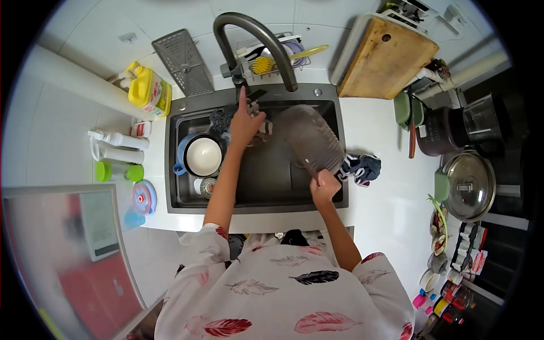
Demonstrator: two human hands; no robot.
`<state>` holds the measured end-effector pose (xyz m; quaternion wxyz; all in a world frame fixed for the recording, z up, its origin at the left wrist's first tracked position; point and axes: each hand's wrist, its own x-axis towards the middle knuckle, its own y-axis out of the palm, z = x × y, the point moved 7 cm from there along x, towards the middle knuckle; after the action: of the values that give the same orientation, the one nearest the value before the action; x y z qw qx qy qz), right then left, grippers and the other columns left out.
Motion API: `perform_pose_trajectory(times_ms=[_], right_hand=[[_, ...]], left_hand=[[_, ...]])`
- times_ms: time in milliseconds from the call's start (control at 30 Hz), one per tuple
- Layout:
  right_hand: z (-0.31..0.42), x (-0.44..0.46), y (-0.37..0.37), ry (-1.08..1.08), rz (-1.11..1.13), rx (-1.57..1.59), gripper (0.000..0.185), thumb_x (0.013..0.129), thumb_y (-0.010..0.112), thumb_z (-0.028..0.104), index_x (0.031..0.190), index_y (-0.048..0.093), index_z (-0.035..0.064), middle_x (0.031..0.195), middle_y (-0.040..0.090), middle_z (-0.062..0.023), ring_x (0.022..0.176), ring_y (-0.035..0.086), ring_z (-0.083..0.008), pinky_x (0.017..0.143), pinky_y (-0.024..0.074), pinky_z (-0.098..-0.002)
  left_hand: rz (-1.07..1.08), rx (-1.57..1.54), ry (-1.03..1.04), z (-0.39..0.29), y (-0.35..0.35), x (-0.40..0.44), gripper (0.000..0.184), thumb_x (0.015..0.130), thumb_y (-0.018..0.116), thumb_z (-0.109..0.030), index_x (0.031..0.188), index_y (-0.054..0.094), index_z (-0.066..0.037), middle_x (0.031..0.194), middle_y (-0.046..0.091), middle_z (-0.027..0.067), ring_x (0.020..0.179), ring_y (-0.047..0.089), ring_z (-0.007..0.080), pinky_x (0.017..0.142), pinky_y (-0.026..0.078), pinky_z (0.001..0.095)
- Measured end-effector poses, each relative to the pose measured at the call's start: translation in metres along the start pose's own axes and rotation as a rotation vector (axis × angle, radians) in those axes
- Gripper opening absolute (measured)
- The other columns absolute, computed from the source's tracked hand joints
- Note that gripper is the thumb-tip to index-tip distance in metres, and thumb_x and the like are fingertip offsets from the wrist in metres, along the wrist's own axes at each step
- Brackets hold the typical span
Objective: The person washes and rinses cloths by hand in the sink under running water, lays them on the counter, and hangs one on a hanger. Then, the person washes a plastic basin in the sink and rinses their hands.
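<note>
My left hand (246,124) reaches over the back of the sink (255,209), its index finger stretched up to the base of the grey tap (249,21). Its other fingers are curled on a crumpled grey-brown rag (263,126). My right hand (324,187) grips the near end of a translucent, ribbed plastic tray (310,139), tilted over the right side of the sink and blurred; its exact kind is unclear. Left in the sink stand a white bowl (204,157) inside a dark-rimmed pot and a blue mug (180,168). A patterned small bowl (208,187) lies below them.
A dark bunched cloth (362,168) lies on the counter at the sink's right edge. A wooden cutting board (388,59) leans at the back right. Left stand a yellow detergent jug (149,92) and a green-lidded jar (119,171). A pan lid (469,186) is far right.
</note>
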<state>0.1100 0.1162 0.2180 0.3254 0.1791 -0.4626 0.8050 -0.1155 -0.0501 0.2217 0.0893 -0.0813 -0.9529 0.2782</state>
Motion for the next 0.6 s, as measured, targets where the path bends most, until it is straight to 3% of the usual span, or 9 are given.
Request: perform_pose_trajectory(times_ms=[100, 300, 367, 400, 433, 500, 600], right_hand=[[0.004, -0.001, 0.005, -0.051, -0.006, 0.036, 0.018, 0.047, 0.054, 0.003, 0.056, 0.039, 0.0067, 0.056, 0.039, -0.0100, 0.049, 0.043, -0.0291, 0.041, 0.0346, -0.0351], [-0.022, -0.009, 0.025, 0.261, -0.111, 0.090, 0.018, 0.058, 0.054, 0.000, 0.056, 0.036, 0.0040, 0.050, 0.035, -0.0110, 0.045, 0.040, -0.0277, 0.043, 0.0336, -0.0323], [-0.064, -0.018, 0.045, 0.757, -0.105, 0.258, 0.019, 0.060, 0.054, 0.000, 0.057, 0.035, 0.0036, 0.048, 0.030, -0.0097, 0.043, 0.038, -0.0210, 0.043, 0.0316, -0.0290], [-0.083, -0.031, 0.062, 0.882, -0.113, 0.386, 0.020, 0.060, 0.053, -0.001, 0.056, 0.035, 0.0059, 0.049, 0.031, -0.0045, 0.044, 0.034, -0.0131, 0.044, 0.0295, -0.0250], [-0.094, -0.039, 0.074, 0.881, -0.108, 0.388, 0.020, 0.060, 0.053, -0.001, 0.056, 0.035, 0.0059, 0.049, 0.031, -0.0045, 0.044, 0.034, -0.0131, 0.044, 0.0295, -0.0250], [-0.109, -0.060, 0.104, 1.189, -0.129, 0.823, 0.019, 0.061, 0.053, 0.000, 0.057, 0.035, 0.0080, 0.050, 0.034, 0.0002, 0.045, 0.035, -0.0099, 0.043, 0.0280, -0.0231], [-0.108, -0.061, 0.107, 1.286, 0.044, 0.794, 0.015, 0.062, 0.054, 0.004, 0.061, 0.040, 0.0080, 0.052, 0.039, 0.0008, 0.042, 0.038, -0.0098, 0.036, 0.0303, -0.0244]], left_hand=[[0.118, 0.111, -0.024, -0.002, 0.009, 0.011, 0.078, 0.063, 0.059, -0.025, 0.130, 0.019, -0.020, 0.107, 0.052, 0.0174, 0.091, 0.052, 0.0362, 0.076, 0.042, 0.0377], [0.083, 0.078, -0.069, 0.006, 0.018, -0.002, 0.073, 0.063, 0.058, -0.026, 0.127, 0.024, -0.020, 0.105, 0.052, 0.0190, 0.091, 0.052, 0.0372, 0.076, 0.042, 0.0381], [0.085, 0.067, -0.084, 0.010, 0.016, -0.003, 0.071, 0.063, 0.058, -0.026, 0.125, 0.026, -0.020, 0.105, 0.052, 0.0198, 0.090, 0.052, 0.0378, 0.075, 0.042, 0.0389], [0.080, 0.069, -0.086, 0.011, 0.015, -0.004, 0.071, 0.063, 0.058, -0.026, 0.125, 0.026, -0.020, 0.105, 0.052, 0.0198, 0.090, 0.052, 0.0378, 0.075, 0.042, 0.0389], [0.090, 0.091, -0.086, 0.013, 0.014, -0.007, 0.070, 0.063, 0.058, -0.025, 0.125, 0.026, -0.020, 0.104, 0.052, 0.0199, 0.089, 0.053, 0.0380, 0.075, 0.042, 0.0393], [0.097, 0.112, -0.087, 0.012, 0.011, -0.009, 0.070, 0.063, 0.059, -0.025, 0.124, 0.026, -0.020, 0.103, 0.053, 0.0201, 0.088, 0.053, 0.0382, 0.074, 0.042, 0.0398], [0.164, 0.150, -0.147, 0.015, 0.008, -0.013, 0.071, 0.062, 0.059, -0.025, 0.125, 0.026, -0.021, 0.100, 0.054, 0.0205, 0.087, 0.053, 0.0387, 0.074, 0.042, 0.0404]])
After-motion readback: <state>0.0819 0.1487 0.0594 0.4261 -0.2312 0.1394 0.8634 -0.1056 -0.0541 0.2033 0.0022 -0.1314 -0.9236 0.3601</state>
